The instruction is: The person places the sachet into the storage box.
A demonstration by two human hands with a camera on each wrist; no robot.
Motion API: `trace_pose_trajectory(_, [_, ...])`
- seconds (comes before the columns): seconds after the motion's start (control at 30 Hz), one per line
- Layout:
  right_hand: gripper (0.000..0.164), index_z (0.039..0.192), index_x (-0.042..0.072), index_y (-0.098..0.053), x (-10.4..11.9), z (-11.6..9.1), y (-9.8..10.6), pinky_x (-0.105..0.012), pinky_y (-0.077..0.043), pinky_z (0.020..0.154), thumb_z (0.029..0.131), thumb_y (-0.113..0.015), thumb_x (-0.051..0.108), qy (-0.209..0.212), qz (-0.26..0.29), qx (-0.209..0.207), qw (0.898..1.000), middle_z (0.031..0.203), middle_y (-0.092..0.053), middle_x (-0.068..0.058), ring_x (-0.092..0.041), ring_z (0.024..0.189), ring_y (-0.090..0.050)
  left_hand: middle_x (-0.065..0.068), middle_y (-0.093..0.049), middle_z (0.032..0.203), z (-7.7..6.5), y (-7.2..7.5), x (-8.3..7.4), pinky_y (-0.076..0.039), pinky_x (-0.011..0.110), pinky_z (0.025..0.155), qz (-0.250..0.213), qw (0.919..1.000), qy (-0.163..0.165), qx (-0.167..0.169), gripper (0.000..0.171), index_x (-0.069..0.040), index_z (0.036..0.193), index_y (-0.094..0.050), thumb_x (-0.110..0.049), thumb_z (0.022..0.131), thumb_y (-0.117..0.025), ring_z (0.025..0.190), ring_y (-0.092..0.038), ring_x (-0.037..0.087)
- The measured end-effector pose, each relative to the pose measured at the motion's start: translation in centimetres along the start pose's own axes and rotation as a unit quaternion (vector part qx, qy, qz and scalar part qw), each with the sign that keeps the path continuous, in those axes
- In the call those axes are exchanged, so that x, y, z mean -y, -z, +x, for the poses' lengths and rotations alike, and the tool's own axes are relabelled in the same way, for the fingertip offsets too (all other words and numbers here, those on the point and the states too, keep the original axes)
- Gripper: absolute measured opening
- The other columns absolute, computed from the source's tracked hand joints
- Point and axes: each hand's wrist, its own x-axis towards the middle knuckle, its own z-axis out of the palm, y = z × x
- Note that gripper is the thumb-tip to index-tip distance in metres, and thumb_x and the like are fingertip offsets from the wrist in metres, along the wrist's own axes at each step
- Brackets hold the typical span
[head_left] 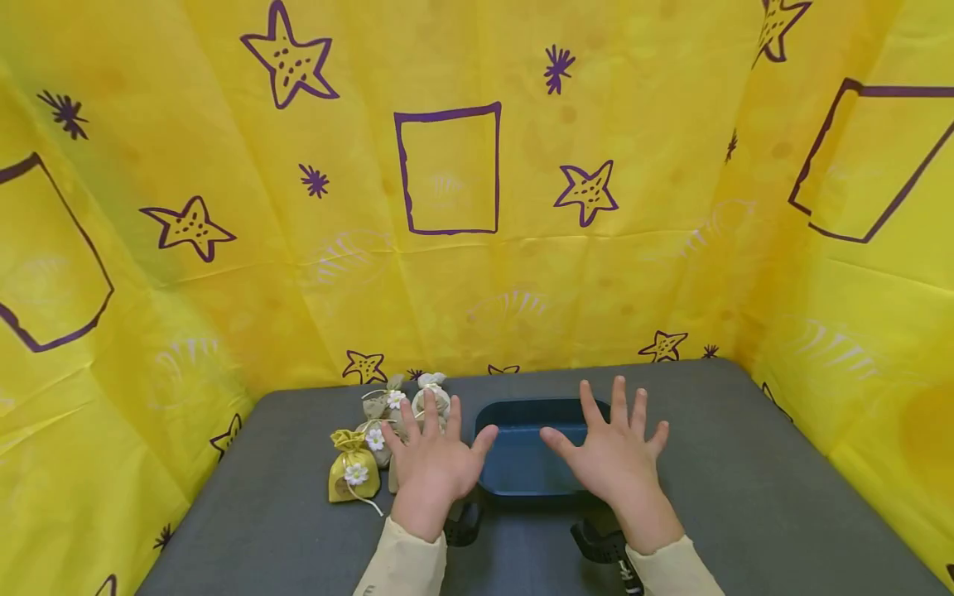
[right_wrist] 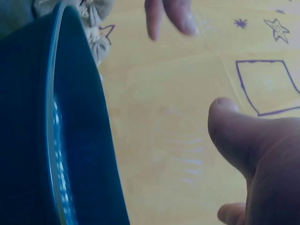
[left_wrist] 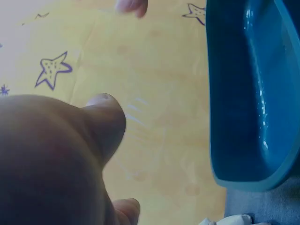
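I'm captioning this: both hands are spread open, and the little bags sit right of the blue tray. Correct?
Not quite: the little bags sit left of the blue tray, as the head view shows. The left hand and right hand are spread open.

Backdrop (head_left: 447, 290) is super loud yellow, with dotted purple starfish (head_left: 291, 66), purple bursts and boxy outlines, plus faint whitish stripes. Tabletop (head_left: 276, 472) is plain dark grey, tray (head_left: 525, 463) deep teal-blue, yellow pouch (head_left: 358, 453) has a white flower (head_left: 356, 474), sleeves (head_left: 406, 563) are cream.
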Motion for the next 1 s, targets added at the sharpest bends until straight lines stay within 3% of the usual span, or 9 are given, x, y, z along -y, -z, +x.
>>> trace_pose_trajectory(0.17, [0.117,0.161,0.017,-0.009,-2.6,0.2,0.9,-0.08,0.011,0.094,0.077,-0.043,0.09,0.012,0.027,-0.002,1.0,0.161,0.015,-0.024,-0.049,0.14,0.024,0.016,0.002,0.164,0.3,0.0,1.3,0.014,0.07,0.104,-0.009,1.0,0.003,-0.003,0.087,-0.023,0.16,-0.021,-0.078,0.093,-0.024,0.144,0.015,0.046])
trace_pose_trajectory(0.33, [0.119,0.159,0.013,0.007,-6.2,0.8,1.9,-0.083,0.003,0.093,0.082,-0.055,0.078,-0.006,0.117,0.055,0.992,0.158,0.022,-0.026,-0.056,0.138,0.021,0.018,0.002,0.164,0.2,0.3,3.1,0.014,0.071,0.103,-0.019,0.9998,0.009,-0.005,0.087,-0.02,0.16,-0.021,-0.076,0.094,-0.024,0.143,0.017,0.047])
trace_pose_trajectory(0.47, [0.114,0.157,0.011,0.014,-8.3,1.2,2.2,-0.082,-0.004,0.095,0.09,-0.065,0.058,0.003,0.224,0.107,0.969,0.157,0.023,-0.028,-0.06,0.138,0.014,0.02,0.003,0.163,0.3,0.3,4.8,0.011,0.073,0.102,-0.041,0.999,0.015,-0.009,0.087,-0.018,0.16,-0.02,-0.076,0.095,-0.025,0.143,0.017,0.049])
trace_pose_trajectory(0.6, [0.111,0.157,0.012,0.016,-9.3,1.3,1.8,-0.076,-0.011,0.102,0.093,-0.068,0.045,0.023,0.315,0.159,0.935,0.159,0.018,-0.028,-0.058,0.14,0.004,0.022,0.003,0.163,0.5,0.5,6.9,0.011,0.074,0.102,-0.1,0.9948,0.008,-0.015,0.089,-0.014,0.16,-0.02,-0.075,0.095,-0.029,0.143,0.015,0.051])
trace_pose_trajectory(0.7, [0.111,0.158,0.014,0.015,-9.8,1.4,1.3,-0.064,-0.032,0.101,0.093,-0.071,0.04,0.033,0.345,0.192,0.918,0.16,0.008,-0.03,-0.059,0.123,-0.038,0.022,0.007,0.163,0.6,0.7,9.1,0.011,0.074,0.101,-0.151,0.9884,-0.006,-0.01,0.091,-0.014,0.161,-0.015,-0.074,0.095,-0.033,0.143,0.017,0.05])
trace_pose_trajectory(0.77, [0.112,0.158,0.014,0.014,-10.2,1.3,1.1,-0.055,-0.043,0.093,0.092,-0.073,0.039,0.042,0.356,0.206,0.91,0.159,0.004,-0.032,-0.054,0.104,-0.052,0.021,0.011,0.163,0.8,0.9,10.7,0.011,0.073,0.102,-0.174,0.9847,-0.01,-0.003,0.094,-0.016,0.161,-0.009,-0.075,0.094,-0.036,0.143,0.02,0.047])
trace_pose_trajectory(0.83, [0.113,0.159,0.016,0.014,-10.5,1.3,0.9,-0.052,-0.046,0.089,0.091,-0.074,0.037,0.052,0.368,0.221,0.902,0.159,0.005,-0.031,-0.055,0.103,-0.053,0.022,0.016,0.161,0.9,1.1,12.4,0.008,0.074,0.102,-0.191,0.9815,-0.009,0.006,0.095,-0.016,0.161,-0.004,-0.072,0.094,-0.041,0.142,0.022,0.048])
trace_pose_trajectory(0.93, [0.114,0.159,0.021,0.013,-10.8,1.2,0.7,-0.06,-0.044,0.094,0.089,-0.076,0.038,0.076,0.379,0.238,0.891,0.16,0.013,-0.028,-0.063,0.132,-0.026,0.027,0.017,0.159,1.2,1.2,15.0,-0.001,0.076,0.102,-0.215,0.9764,-0.009,0.022,0.101,-0.013,0.161,0.002,-0.067,0.093,-0.051,0.141,0.018,0.053])
trace_pose_trajectory(1.0, [0.115,0.159,0.024,0.012,-11.0,1.3,0.5,-0.065,-0.039,0.096,0.088,-0.077,0.039,0.091,0.378,0.243,0.889,0.161,0.014,-0.025,-0.065,0.136,-0.009,0.029,0.016,0.159,1.3,1.0,16.7,-0.008,0.077,0.102,-0.24,0.9699,-0.015,0.037,0.103,-0.013,0.16,0.004,-0.061,0.094,-0.057,0.141,0.012,0.056])
